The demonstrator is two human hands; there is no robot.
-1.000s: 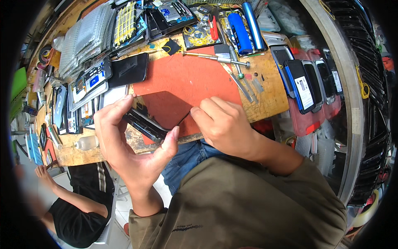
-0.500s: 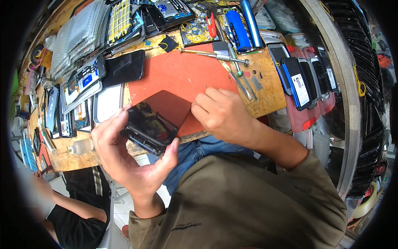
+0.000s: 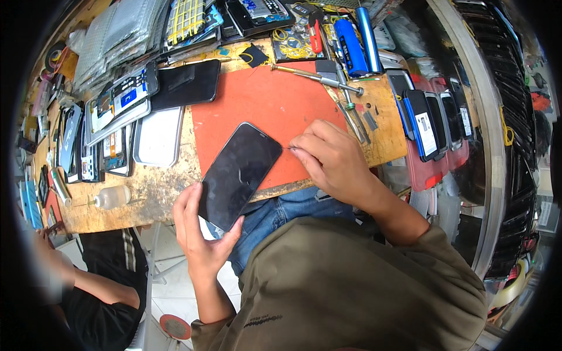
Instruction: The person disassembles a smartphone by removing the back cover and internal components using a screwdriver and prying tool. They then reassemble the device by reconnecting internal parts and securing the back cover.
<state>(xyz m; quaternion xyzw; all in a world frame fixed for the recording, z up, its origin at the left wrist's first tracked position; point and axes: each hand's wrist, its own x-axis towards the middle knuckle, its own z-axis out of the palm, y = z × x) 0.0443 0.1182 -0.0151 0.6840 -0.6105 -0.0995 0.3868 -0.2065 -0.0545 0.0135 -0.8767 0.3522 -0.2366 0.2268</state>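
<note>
While my left hand (image 3: pixel 202 248) grips the black phone (image 3: pixel 241 175) by its lower sides, my right hand (image 3: pixel 332 157) pinches a thin pin-like piece (image 3: pixel 287 148) beside its upper edge.

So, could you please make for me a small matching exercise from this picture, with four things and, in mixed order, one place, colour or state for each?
Things:
1. phone
2. right hand
3. bottle
4. mat

Descriptions:
A. orange-red, lying flat on the wooden bench
B. held by the left hand, dark glass facing up
C. whitish, on the bench to the left of the left hand
D. pinching a thin dark thing, just right of the phone

Right pairs: 1-B, 2-D, 3-C, 4-A
</note>
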